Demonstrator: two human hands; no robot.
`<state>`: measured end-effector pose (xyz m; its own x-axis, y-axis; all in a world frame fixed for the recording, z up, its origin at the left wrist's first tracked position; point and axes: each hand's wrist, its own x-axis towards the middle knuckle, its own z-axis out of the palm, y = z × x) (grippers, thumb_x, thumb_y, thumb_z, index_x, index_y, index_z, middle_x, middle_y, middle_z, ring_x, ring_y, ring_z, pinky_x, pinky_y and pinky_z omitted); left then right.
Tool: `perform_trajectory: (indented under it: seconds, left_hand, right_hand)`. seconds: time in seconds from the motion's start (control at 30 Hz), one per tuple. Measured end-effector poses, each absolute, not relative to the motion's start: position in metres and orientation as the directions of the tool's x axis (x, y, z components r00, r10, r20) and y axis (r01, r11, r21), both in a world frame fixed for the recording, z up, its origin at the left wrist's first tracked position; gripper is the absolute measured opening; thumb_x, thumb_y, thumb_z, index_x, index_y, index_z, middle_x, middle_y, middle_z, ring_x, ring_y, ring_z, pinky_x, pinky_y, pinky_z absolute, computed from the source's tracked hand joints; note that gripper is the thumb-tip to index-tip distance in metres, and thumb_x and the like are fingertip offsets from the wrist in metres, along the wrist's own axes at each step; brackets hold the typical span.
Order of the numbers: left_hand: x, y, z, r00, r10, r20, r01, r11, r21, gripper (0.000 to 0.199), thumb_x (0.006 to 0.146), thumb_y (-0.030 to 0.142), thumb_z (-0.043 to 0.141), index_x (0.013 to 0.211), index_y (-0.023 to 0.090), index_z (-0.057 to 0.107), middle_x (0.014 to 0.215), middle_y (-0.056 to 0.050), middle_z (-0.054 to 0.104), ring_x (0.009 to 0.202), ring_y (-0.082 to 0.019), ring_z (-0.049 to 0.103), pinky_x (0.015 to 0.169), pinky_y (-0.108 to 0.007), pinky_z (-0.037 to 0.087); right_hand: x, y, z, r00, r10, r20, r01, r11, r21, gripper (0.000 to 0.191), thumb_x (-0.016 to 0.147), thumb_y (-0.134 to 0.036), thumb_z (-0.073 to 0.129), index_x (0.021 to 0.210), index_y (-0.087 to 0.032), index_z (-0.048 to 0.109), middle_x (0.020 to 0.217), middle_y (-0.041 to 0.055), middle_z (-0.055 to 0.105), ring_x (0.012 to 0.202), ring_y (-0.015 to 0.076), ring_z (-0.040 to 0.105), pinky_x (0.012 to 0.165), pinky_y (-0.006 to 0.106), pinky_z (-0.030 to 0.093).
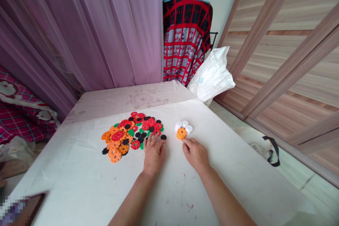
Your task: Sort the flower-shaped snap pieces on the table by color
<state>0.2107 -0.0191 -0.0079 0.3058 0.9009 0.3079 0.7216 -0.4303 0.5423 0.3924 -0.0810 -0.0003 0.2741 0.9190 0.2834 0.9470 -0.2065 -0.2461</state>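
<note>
A loose pile of notched plastic discs in orange, red, black and green [118, 136] lies on the table, left of centre. My left hand [153, 152] rests at the pile's right edge, its fingers spread over a few black and green discs. To the right stands a small group of white discs [185, 126] in several stacks, with an orange stack [181, 133] at their near side. My right hand [195, 152] is just below the orange stack, its index fingertip at the stack's edge and the other fingers curled under. Whether it pinches anything is hidden.
The table [87, 190] has a pale cloth. A dark flat object [33, 208] sits at its near left corner. Beyond the right edge are a white plastic bag [212, 74] and wooden cabinets [280, 60]. A purple curtain [119, 28] hangs behind.
</note>
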Motion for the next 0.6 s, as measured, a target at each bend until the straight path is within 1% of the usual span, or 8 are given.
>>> perform_trajectory:
  seconds: [0.1, 0.3, 0.4, 0.53, 0.6]
  left_hand:
    - [0.194, -0.022, -0.013, 0.312, 0.884, 0.347, 0.704, -0.46, 0.541, 0.026, 0.085, 0.015, 0.053, 0.096, 0.028, 0.073, 0.136, -0.005, 0.06, 0.139, -0.033, 0.04, 0.112, -0.065, 0.028]
    - [0.175, -0.025, -0.019, 0.295, 0.862, 0.411, 0.674, -0.493, 0.55, 0.025, 0.085, 0.017, 0.051, 0.097, 0.026, 0.072, 0.135, -0.006, 0.061, 0.138, -0.033, 0.041, 0.111, -0.064, 0.032]
    - [0.169, -0.027, -0.018, 0.295, 0.861, 0.414, 0.663, -0.497, 0.56, 0.026, 0.085, 0.017, 0.05, 0.098, 0.026, 0.072, 0.134, -0.005, 0.061, 0.138, -0.032, 0.04, 0.111, -0.063, 0.032]
    - [0.159, -0.028, -0.016, 0.276, 0.877, 0.392, 0.678, -0.467, 0.567, 0.028, 0.086, 0.017, 0.049, 0.099, 0.027, 0.071, 0.134, -0.004, 0.062, 0.138, -0.031, 0.04, 0.113, -0.062, 0.03]
    - [0.152, -0.028, -0.016, 0.26, 0.883, 0.39, 0.694, -0.452, 0.561, 0.027, 0.085, 0.018, 0.05, 0.099, 0.027, 0.071, 0.135, -0.004, 0.061, 0.138, -0.031, 0.041, 0.113, -0.061, 0.03]
  right_hand:
    - [0.39, -0.081, -0.002, 0.229, 0.927, 0.296, 0.958, -0.161, -0.237, 0.029, 0.089, -0.022, 0.048, 0.103, -0.029, 0.073, 0.088, 0.001, 0.07, 0.075, 0.0136, 0.061, 0.064, 0.024, 0.034]
    - [0.389, -0.078, -0.006, 0.247, 0.921, 0.3, 0.961, -0.195, -0.194, 0.029, 0.09, -0.023, 0.048, 0.104, -0.028, 0.073, 0.091, 0.0013, 0.071, 0.075, 0.0136, 0.062, 0.063, 0.024, 0.035]
    - [0.388, -0.077, -0.006, 0.241, 0.918, 0.316, 0.964, -0.189, -0.185, 0.029, 0.09, -0.023, 0.048, 0.104, -0.027, 0.073, 0.09, 0.0019, 0.071, 0.075, 0.0138, 0.062, 0.063, 0.024, 0.036]
    - [0.385, -0.076, -0.005, 0.189, 0.93, 0.316, 0.975, -0.138, -0.176, 0.031, 0.09, -0.022, 0.047, 0.108, -0.028, 0.072, 0.095, 0.0026, 0.072, 0.076, 0.0144, 0.062, 0.065, 0.024, 0.038]
    - [0.385, -0.075, -0.005, 0.186, 0.933, 0.308, 0.975, -0.137, -0.176, 0.031, 0.09, -0.022, 0.047, 0.108, -0.027, 0.072, 0.097, 0.003, 0.072, 0.076, 0.0145, 0.063, 0.065, 0.024, 0.038]
